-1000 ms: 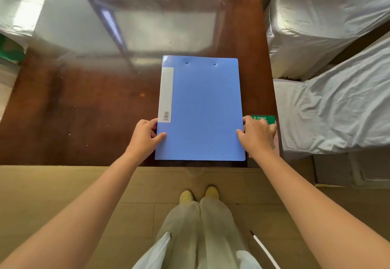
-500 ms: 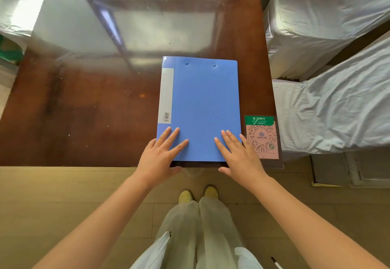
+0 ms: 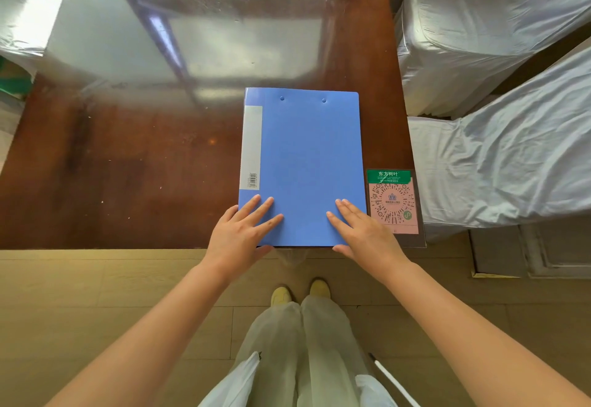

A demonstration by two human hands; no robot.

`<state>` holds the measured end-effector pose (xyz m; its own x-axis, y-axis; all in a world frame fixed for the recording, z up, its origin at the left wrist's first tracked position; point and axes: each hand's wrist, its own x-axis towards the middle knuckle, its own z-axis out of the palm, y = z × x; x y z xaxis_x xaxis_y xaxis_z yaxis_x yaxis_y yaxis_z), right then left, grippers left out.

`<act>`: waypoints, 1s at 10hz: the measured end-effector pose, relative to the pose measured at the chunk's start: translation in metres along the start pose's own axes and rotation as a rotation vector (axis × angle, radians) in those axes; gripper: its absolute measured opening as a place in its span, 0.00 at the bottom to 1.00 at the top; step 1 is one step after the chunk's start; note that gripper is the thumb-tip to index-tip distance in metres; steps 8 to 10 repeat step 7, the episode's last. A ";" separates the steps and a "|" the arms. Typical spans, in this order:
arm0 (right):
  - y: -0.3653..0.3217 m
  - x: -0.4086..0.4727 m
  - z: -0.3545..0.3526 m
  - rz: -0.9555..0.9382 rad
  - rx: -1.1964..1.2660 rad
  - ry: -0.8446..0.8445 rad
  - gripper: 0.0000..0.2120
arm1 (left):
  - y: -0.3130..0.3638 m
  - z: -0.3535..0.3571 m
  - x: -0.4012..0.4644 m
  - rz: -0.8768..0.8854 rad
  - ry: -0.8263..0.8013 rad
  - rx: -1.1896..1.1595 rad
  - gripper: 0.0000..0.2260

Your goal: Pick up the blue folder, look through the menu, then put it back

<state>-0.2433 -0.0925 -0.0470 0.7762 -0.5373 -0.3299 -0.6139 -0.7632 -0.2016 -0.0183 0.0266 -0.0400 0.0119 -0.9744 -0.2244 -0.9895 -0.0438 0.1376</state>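
Note:
The blue folder (image 3: 303, 163) lies closed and flat at the near edge of the brown glossy table (image 3: 128, 167), with a white spine label along its left side. My left hand (image 3: 243, 234) rests with spread fingers on the folder's near left corner, thumb at the table edge. My right hand (image 3: 361, 234) lies flat on the near right corner in the same way, thumb under the near edge. Neither hand grips the folder.
A pink and green QR code card (image 3: 393, 205) in a clear stand sits just right of the folder. Two chairs under white covers (image 3: 495, 119) stand at the table's right side. Strong reflections cover the far tabletop. My legs and yellow shoes stand on the wooden floor below.
One second ago my hands held the folder's left and right edges. They have since slid onto its near corners and now lie flat on the cover; the folder stays in place.

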 end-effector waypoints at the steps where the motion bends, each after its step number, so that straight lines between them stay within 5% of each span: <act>1: 0.001 -0.001 0.001 -0.005 0.010 0.015 0.31 | 0.001 0.001 -0.001 -0.006 0.008 0.004 0.29; 10: -0.004 -0.001 -0.025 0.025 0.068 0.007 0.31 | 0.004 -0.012 -0.001 -0.021 -0.047 -0.034 0.30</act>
